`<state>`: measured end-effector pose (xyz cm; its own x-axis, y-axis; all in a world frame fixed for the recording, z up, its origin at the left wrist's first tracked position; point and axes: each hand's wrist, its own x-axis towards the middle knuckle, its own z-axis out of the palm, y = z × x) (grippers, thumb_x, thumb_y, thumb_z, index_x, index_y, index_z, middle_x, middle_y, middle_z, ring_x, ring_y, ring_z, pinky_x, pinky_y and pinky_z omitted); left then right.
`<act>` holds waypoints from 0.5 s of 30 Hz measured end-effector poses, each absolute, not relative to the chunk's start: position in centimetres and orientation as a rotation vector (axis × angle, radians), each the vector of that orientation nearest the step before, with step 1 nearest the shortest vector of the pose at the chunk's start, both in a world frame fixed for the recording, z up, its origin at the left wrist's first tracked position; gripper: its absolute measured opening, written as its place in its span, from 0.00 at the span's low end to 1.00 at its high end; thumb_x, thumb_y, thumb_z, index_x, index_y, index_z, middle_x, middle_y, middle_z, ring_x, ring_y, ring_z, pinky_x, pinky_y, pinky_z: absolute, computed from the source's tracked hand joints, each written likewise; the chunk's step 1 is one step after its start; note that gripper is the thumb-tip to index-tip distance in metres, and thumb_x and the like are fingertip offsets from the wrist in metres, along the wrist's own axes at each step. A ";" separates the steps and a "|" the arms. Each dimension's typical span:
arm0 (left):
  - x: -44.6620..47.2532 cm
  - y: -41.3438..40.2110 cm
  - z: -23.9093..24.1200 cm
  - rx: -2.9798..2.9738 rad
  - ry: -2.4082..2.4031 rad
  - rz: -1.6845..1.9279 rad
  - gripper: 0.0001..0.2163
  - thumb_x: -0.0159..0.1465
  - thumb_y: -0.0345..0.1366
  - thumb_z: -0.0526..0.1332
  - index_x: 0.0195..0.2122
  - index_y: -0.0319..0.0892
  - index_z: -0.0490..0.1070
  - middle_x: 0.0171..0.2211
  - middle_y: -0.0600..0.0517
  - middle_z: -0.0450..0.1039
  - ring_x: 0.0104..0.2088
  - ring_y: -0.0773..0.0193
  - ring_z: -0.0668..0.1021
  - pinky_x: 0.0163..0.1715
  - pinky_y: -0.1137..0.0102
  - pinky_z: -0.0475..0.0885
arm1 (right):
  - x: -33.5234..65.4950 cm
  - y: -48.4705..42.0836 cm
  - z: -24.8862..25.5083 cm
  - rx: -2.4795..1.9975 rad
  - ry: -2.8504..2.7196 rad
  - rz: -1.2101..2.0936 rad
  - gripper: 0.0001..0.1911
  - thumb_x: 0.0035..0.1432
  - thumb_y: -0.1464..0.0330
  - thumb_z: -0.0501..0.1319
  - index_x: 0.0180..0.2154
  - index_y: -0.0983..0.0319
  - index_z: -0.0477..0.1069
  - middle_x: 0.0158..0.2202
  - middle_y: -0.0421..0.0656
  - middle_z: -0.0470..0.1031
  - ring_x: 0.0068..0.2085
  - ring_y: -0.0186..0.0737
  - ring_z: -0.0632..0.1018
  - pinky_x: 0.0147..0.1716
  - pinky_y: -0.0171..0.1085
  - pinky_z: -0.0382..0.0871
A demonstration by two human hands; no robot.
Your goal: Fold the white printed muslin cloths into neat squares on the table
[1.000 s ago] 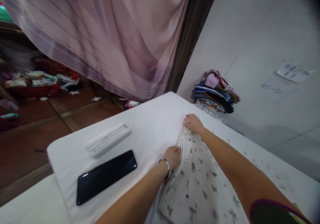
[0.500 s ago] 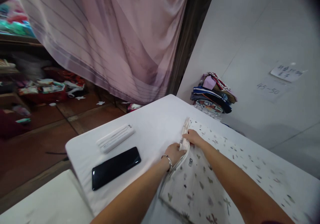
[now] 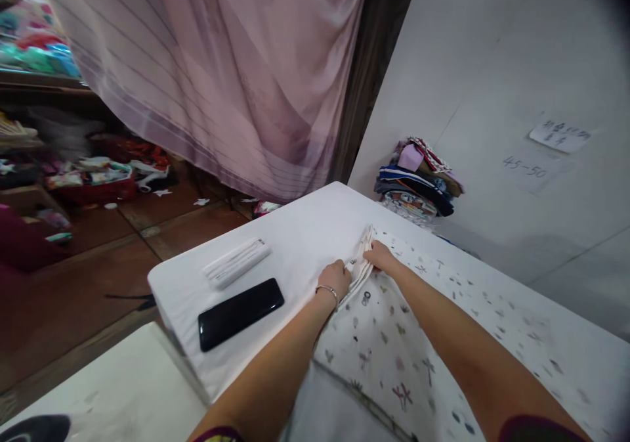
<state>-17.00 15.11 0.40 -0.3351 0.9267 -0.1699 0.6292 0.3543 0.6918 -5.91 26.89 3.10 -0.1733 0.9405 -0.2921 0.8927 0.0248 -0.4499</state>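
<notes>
A white fabric piece with a small leaf-and-plant print (image 3: 374, 343) lies across the table, its near part folded in layers. My left hand (image 3: 336, 279), with a silver bracelet at the wrist, pinches a layer at the gathered edge of the fabric. Just right of it, my right hand (image 3: 380, 257) grips the same bunched edge, thumb and fingers closed on the cloth. The fingertips of both hands are partly hidden by folds. More of the printed fabric stretches away to the right beneath my right arm.
On the white table (image 3: 305, 232) lie a black phone (image 3: 241, 314) and a white wrapped packet (image 3: 237, 263), left of my hands. A stack of folded clothes (image 3: 416, 179) stands by the wall. A pink curtain (image 3: 236, 74) hangs behind; a white surface (image 3: 118, 389) is at lower left.
My left hand has shifted slightly up and left, drawing a layer of the edge away from the rest. My right hand keeps its grip. The view has moved a little.
</notes>
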 end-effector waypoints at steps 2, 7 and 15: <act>-17.4 15.3 0.3 1.358 2.051 0.706 0.12 0.61 0.34 0.50 0.37 0.39 0.72 0.39 0.43 0.74 0.40 0.58 0.75 0.38 0.69 0.66 | -6.8 26.7 3.1 -1.973 -2.194 0.847 0.17 0.43 0.72 0.59 0.39 0.65 0.65 0.28 0.47 0.73 0.22 0.38 0.73 0.18 0.32 0.64; -17.3 15.6 0.0 1.384 1.993 0.670 0.11 0.60 0.33 0.51 0.34 0.40 0.73 0.36 0.46 0.76 0.37 0.62 0.76 0.35 0.73 0.66 | -8.2 25.8 2.5 -2.001 -2.138 1.017 0.17 0.47 0.68 0.60 0.41 0.67 0.65 0.20 0.44 0.71 0.19 0.40 0.73 0.17 0.35 0.67; -16.2 14.7 0.0 1.520 2.075 0.619 0.12 0.62 0.34 0.49 0.41 0.38 0.67 0.38 0.41 0.74 0.39 0.55 0.76 0.38 0.65 0.66 | -6.4 23.3 2.6 -1.726 -1.993 1.213 0.22 0.60 0.58 0.50 0.50 0.64 0.61 0.31 0.44 0.75 0.28 0.36 0.76 0.24 0.33 0.72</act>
